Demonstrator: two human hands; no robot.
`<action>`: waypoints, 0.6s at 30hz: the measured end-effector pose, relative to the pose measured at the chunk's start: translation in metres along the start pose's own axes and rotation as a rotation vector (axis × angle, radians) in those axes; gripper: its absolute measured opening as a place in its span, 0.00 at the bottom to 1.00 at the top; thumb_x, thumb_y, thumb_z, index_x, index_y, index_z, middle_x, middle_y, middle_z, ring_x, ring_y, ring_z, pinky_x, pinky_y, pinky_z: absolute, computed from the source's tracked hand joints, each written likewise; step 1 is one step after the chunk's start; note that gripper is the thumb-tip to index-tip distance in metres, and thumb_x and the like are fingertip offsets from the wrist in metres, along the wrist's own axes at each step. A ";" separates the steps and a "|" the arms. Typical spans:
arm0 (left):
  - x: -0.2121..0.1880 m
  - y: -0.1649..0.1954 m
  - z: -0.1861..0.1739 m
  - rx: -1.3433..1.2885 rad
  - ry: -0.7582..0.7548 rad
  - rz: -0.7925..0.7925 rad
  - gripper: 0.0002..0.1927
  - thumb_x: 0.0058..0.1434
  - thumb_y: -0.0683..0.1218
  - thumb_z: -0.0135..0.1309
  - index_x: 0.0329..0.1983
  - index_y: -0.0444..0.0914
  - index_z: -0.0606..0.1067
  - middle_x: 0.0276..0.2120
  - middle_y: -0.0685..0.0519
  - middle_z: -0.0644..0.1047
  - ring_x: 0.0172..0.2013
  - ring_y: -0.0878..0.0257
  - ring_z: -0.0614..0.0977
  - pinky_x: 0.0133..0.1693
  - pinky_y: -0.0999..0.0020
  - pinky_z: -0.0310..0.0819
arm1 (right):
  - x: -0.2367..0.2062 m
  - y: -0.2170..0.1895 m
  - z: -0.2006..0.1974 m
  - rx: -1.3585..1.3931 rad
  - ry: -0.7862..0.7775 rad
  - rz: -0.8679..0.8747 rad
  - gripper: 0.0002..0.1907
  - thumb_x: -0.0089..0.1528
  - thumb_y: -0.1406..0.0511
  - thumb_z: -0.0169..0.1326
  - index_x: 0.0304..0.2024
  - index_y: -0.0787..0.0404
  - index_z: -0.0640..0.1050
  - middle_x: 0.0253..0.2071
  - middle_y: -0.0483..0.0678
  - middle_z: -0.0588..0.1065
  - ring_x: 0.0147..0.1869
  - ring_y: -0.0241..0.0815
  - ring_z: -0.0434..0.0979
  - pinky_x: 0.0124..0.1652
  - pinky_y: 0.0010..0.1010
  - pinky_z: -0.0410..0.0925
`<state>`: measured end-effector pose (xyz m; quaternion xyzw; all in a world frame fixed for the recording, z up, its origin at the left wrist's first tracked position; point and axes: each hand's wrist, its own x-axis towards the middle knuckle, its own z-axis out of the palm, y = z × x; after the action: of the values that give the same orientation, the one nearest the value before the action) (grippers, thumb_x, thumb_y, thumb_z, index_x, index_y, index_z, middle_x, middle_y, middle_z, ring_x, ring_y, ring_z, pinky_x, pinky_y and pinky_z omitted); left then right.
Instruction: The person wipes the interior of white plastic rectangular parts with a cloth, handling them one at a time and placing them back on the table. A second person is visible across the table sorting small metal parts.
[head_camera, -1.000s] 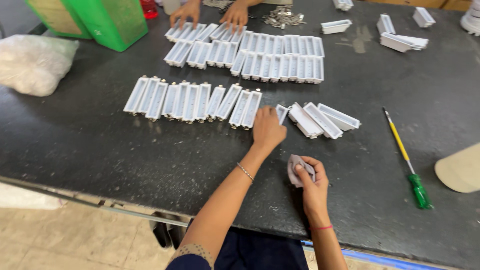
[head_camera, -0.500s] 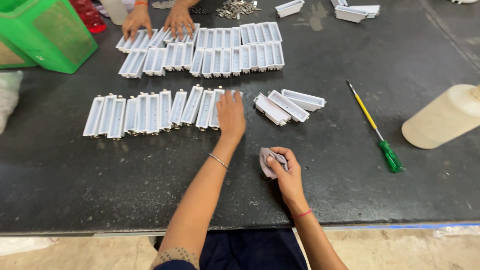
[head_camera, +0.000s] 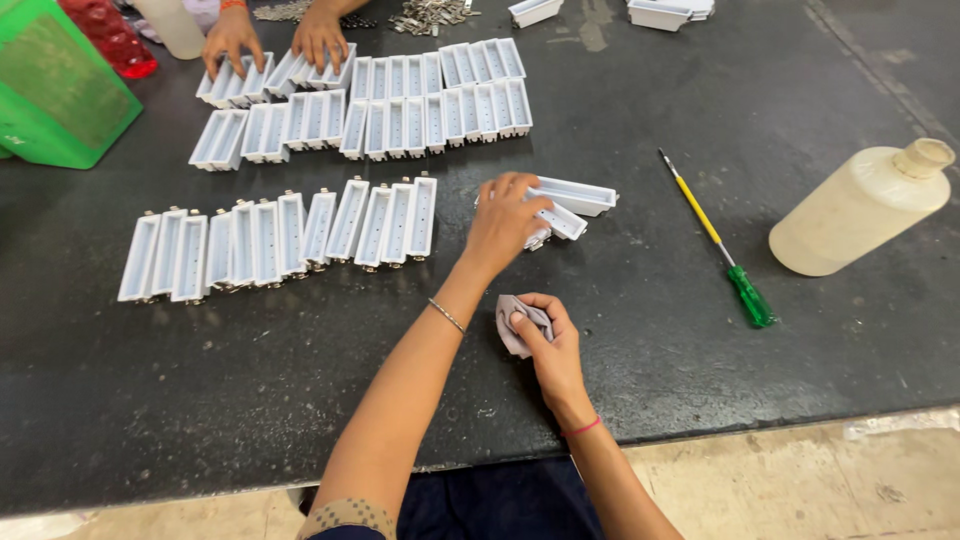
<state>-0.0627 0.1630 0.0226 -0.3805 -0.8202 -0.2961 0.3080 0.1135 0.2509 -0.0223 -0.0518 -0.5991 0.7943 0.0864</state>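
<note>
My left hand (head_camera: 503, 218) reaches forward and curls its fingers over the left ends of a small loose group of white plastic housings (head_camera: 575, 197) lying on the black table (head_camera: 250, 370). It grips one of them. My right hand (head_camera: 545, 340) rests on the table nearer to me, closed on a crumpled grey cloth (head_camera: 512, 318). To the left of my left hand, a row of several matching white housings (head_camera: 290, 240) lies side by side.
Two more rows of white housings (head_camera: 400, 100) lie farther back, with another person's hands (head_camera: 275, 40) on them. A yellow-and-green screwdriver (head_camera: 715, 240) and a cream plastic bottle (head_camera: 860, 205) lie to the right. A green bin (head_camera: 55, 90) stands at the back left, with metal clips (head_camera: 430, 15) at the far edge.
My left hand has moved from the right end of the near row over to the loose housings on the right. My right hand keeps the cloth in place.
</note>
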 end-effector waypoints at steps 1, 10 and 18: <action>0.002 0.005 0.004 -0.014 -0.046 0.010 0.13 0.48 0.47 0.67 0.37 0.43 0.82 0.49 0.53 0.75 0.56 0.53 0.71 0.57 0.51 0.60 | 0.000 0.000 0.000 0.005 -0.002 -0.010 0.14 0.63 0.65 0.59 0.50 0.63 0.76 0.45 0.45 0.78 0.47 0.31 0.77 0.46 0.23 0.71; 0.001 0.016 0.020 -0.012 -0.056 0.049 0.04 0.54 0.43 0.64 0.34 0.44 0.81 0.41 0.58 0.74 0.50 0.58 0.73 0.55 0.54 0.61 | 0.002 0.000 -0.006 0.156 0.163 -0.121 0.13 0.64 0.67 0.57 0.51 0.65 0.76 0.46 0.47 0.78 0.48 0.33 0.76 0.47 0.24 0.70; 0.011 0.031 -0.012 -0.193 0.215 -0.188 0.07 0.54 0.43 0.65 0.36 0.43 0.82 0.41 0.56 0.74 0.44 0.55 0.76 0.46 0.57 0.66 | 0.005 0.007 -0.012 0.272 0.199 -0.081 0.13 0.65 0.68 0.56 0.52 0.64 0.75 0.46 0.47 0.77 0.47 0.33 0.76 0.46 0.23 0.70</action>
<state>-0.0404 0.1754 0.0458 -0.2961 -0.7822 -0.4401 0.3268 0.1105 0.2618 -0.0325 -0.0937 -0.4761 0.8550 0.1834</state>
